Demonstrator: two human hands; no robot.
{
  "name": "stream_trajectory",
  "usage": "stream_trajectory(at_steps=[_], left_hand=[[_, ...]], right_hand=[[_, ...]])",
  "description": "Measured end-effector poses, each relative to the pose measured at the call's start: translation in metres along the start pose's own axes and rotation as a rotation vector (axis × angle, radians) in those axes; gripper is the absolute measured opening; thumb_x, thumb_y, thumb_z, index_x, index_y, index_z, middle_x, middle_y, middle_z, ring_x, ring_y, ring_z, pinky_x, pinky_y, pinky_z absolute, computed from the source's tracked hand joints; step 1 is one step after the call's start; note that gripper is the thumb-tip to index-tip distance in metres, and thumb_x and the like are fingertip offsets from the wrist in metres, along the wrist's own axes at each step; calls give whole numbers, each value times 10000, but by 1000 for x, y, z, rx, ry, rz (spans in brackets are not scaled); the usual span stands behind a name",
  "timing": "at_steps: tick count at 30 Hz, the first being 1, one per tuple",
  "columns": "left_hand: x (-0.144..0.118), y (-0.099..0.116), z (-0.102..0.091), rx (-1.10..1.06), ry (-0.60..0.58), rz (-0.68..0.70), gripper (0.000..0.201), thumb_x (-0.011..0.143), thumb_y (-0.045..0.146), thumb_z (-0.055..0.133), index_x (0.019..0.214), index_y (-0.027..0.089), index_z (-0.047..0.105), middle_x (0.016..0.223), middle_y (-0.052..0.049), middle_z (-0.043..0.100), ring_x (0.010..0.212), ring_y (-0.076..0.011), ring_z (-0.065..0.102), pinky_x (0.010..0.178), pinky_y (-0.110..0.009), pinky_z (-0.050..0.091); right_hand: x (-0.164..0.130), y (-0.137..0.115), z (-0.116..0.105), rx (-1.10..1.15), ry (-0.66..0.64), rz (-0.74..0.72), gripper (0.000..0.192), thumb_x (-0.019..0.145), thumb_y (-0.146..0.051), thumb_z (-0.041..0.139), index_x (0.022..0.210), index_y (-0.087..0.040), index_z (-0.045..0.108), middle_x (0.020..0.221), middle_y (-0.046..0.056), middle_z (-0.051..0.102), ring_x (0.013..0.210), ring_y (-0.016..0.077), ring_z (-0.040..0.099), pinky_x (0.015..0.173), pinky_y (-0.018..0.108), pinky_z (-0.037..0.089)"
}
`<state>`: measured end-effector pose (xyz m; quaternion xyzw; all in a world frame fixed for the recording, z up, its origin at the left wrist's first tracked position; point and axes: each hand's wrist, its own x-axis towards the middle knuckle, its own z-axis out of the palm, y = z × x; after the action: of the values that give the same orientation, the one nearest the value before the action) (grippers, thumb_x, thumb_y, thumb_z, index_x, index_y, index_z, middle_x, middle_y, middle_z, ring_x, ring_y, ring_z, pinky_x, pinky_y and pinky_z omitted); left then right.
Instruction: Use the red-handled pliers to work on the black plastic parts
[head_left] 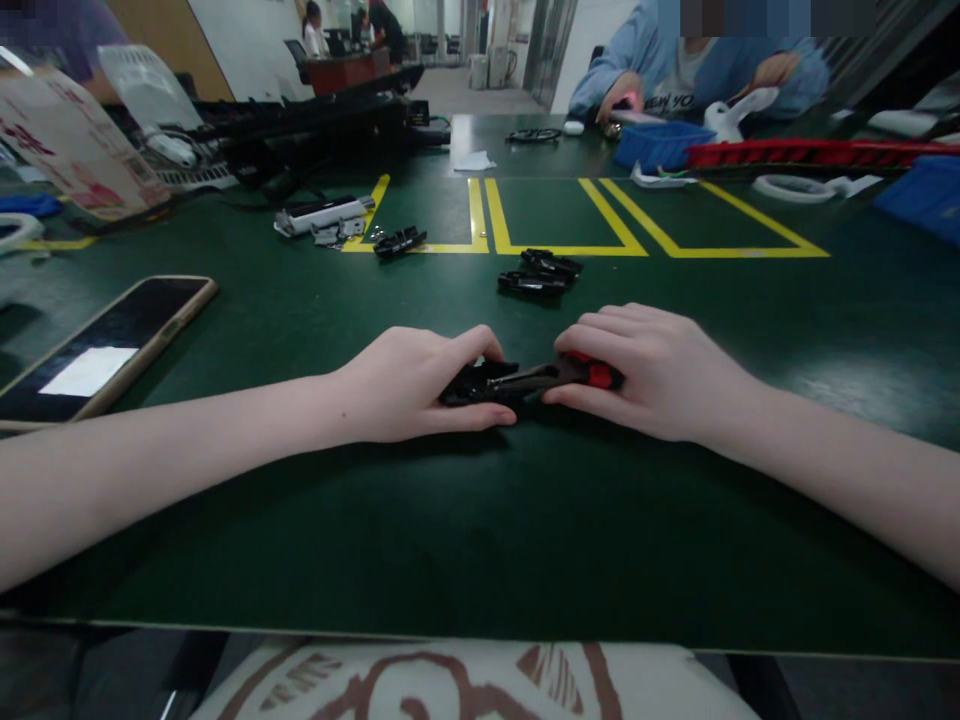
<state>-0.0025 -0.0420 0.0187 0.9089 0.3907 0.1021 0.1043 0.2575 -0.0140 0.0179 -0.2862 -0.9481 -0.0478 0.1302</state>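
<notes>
Above the near middle of the green table, my left hand (409, 385) grips a small black plastic part (469, 385) between thumb and fingers. My right hand (645, 370) is closed round the red-and-black handles of a pair of pliers (544, 378). The narrow jaws of the pliers point left and meet the black part; whether they bite on it I cannot tell. Beyond my hands lie two similar black parts (534, 284) close together. Another black part (400, 242) rests farther left, on the yellow tape.
A phone (142, 315) lies at the left. Silver metal pieces (326, 215) sit by the yellow tape outlines (562, 250). Long black parts (300, 140) are stacked at the far left. Across the table, a person in blue sleeves (637, 50) sits behind a blue bin (656, 147) and red strip (810, 153).
</notes>
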Motion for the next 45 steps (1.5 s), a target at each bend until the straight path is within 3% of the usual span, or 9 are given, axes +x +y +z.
stream_trajectory(at_steps=[4,18,34,45], left_hand=[[7,-7,0,-42,-24,20,488,911,606,536,1184,201,525,965,-50,741,702,-179,661,595,-240,403],[57,-29,5,33,39,40,515,914,619,528,1203,195,580,949,-68,739,768,-225,679,647,-287,423],[56,-30,4,33,-5,56,476,939,589,505,1211,204,572,1021,-77,732,817,-239,684,663,-296,421],[56,-31,6,27,0,55,413,936,526,557,1206,215,574,957,-48,731,768,-220,676,636,-279,402]], right_hand=[[1,3,0,25,-19,30,444,946,-600,435,878,-195,605,769,65,629,678,213,552,630,328,373],[6,34,-1,10,-32,171,428,924,-603,473,799,-204,567,771,54,620,690,204,565,614,300,348],[7,30,-3,41,-99,192,449,938,-629,437,813,-206,520,802,67,613,715,217,563,610,300,342],[7,34,0,58,-117,198,449,928,-642,435,807,-214,496,808,67,595,717,223,549,618,306,330]])
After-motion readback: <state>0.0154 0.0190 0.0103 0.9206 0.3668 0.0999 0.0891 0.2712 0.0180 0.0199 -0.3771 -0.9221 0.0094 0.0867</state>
